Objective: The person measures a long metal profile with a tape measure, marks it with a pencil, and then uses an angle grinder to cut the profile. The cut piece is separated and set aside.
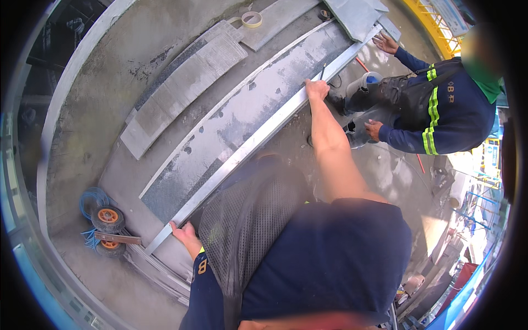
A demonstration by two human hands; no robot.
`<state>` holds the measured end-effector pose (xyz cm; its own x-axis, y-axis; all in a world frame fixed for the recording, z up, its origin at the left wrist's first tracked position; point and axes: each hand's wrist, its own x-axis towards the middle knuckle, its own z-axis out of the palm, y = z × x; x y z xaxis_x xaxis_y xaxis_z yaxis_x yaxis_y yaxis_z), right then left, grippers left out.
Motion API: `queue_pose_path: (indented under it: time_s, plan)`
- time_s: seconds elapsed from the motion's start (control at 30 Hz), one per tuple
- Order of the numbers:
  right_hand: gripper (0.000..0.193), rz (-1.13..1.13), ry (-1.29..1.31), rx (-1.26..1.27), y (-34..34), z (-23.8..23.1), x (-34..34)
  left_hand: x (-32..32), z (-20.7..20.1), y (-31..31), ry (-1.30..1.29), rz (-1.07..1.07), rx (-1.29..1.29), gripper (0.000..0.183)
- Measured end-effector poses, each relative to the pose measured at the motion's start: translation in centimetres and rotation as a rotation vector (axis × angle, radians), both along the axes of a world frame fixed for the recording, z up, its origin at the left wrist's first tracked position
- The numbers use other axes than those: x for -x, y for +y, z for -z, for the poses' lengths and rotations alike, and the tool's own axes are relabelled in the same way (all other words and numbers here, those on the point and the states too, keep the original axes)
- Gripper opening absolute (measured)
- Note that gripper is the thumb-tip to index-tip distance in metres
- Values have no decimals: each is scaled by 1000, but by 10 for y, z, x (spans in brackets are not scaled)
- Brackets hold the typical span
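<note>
A long silvery metal straightedge (242, 151) runs diagonally along the near edge of a grey stone slab (253, 102) with pale, patchy residue. My left hand (188, 237) grips the bar close to its lower left end, thumb up against its side. Farther up, my right hand (317, 89) is closed on the same bar, arm stretched out. A thin dark pen-like stick (323, 71) stands up beside those fingers; whether I hold it is unclear. At the far end, a co-worker's open hand (386, 43) is by the bar.
Cut stone pieces (187, 91) lie beyond the slab, with a roll of tape (252, 20) on another. Orange-hubbed wheels (108, 219) and blue cable (93, 199) sit at lower left. The co-worker (445, 104) stands at right near a white bucket (367, 81). A curved concrete wall (82, 110) borders the left.
</note>
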<state>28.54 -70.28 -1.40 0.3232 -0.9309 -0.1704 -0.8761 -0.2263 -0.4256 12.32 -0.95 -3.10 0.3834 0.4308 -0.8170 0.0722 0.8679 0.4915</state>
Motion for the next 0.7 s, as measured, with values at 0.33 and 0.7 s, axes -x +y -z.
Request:
queue_pose_path:
  time_s: [0.33, 0.7]
  plan:
    - [74, 91, -9, 31, -24, 27, 23, 0, 9, -11, 30, -40, -114, 62]
    - [60, -1292, -164, 382, 120, -15, 42, 21, 18, -11, -70, -186, -132, 43]
